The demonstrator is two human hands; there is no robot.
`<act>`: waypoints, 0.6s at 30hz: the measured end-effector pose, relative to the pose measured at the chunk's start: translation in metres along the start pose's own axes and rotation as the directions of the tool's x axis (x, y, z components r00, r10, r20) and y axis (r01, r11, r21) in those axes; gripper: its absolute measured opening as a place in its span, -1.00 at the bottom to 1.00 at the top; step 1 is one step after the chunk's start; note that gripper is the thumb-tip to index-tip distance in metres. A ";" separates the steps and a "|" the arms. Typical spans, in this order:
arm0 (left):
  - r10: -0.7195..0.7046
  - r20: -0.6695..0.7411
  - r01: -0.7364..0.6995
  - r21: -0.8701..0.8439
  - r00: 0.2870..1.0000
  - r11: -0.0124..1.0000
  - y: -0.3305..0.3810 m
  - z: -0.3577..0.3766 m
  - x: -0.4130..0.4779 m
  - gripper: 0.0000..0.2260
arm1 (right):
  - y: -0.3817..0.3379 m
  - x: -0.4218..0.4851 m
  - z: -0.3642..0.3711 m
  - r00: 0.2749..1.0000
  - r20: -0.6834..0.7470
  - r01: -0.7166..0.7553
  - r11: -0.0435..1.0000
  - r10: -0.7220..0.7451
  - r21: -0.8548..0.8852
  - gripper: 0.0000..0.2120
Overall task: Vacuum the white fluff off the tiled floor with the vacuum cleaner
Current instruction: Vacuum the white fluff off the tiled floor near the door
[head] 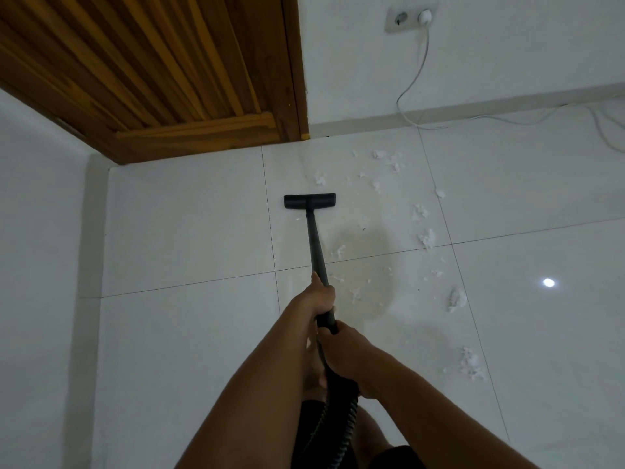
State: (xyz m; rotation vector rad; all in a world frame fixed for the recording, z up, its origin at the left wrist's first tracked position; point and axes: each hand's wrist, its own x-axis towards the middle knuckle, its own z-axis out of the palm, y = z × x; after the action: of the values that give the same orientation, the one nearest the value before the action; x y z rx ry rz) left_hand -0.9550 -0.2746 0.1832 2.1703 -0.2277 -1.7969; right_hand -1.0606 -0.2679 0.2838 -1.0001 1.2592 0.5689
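The white fluff [426,239] is torn, cottony tufts of uneven size, strewn in a loose band over the glossy tiled floor [189,231], all to the right of the fingers, some beyond them and some nearer the person. The fingers of the left hand [318,296] and, just behind it, the right hand [343,350] are clamped round the black tube of the vacuum cleaner [316,245], whose flat nozzle [309,201] rests on the floor well ahead of them.

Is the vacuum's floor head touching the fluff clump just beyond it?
Apart. The head view shows bare tile between the floor head and that fluff clump.
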 end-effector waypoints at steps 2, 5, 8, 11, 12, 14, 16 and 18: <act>0.000 -0.005 0.000 0.019 1.000 1.000 0.002 -0.004 0.005 -0.42 | -0.003 0.007 0.001 1.000 -0.008 -0.005 1.000 0.005 0.018 -0.64; 0.003 -0.007 -0.003 0.019 1.000 1.000 0.006 -0.009 0.016 -0.42 | -0.011 0.022 0.002 0.998 -0.052 0.024 0.999 -0.026 -0.040 -0.61; 0.014 -0.008 -0.014 0.015 1.000 1.000 0.014 -0.013 0.025 -0.41 | -0.017 0.035 -0.002 0.997 -0.072 0.037 0.996 -0.042 -0.082 -0.59; 0.017 -0.009 -0.017 0.035 1.000 0.999 0.020 -0.017 0.034 -0.41 | -0.023 0.043 -0.006 0.997 -0.070 0.016 0.995 -0.024 -0.102 -0.59; 0.016 -0.009 -0.016 0.037 1.000 0.999 0.021 -0.018 0.036 -0.41 | -0.025 0.045 -0.007 0.997 -0.070 0.017 0.994 -0.024 -0.106 -0.60; 0.017 -0.014 -0.016 0.042 1.000 0.999 0.024 -0.020 0.040 -0.41 | -0.029 0.048 -0.008 0.997 -0.070 0.023 0.993 -0.031 -0.116 -0.59; 0.016 -0.017 -0.015 0.053 1.000 0.998 0.028 -0.023 0.044 -0.41 | -0.034 0.052 -0.011 0.997 -0.069 0.014 0.994 -0.021 -0.111 -0.57; 0.017 -0.019 -0.016 0.051 1.000 0.999 0.032 -0.027 0.050 -0.41 | -0.042 0.053 -0.014 0.998 -0.067 0.004 0.996 -0.010 -0.090 -0.57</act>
State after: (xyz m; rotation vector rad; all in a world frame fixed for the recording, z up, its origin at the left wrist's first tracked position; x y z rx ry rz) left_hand -0.9166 -0.3172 0.1520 2.2125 -0.2887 -1.7793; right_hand -1.0200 -0.3089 0.2456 -1.1056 1.2982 0.5949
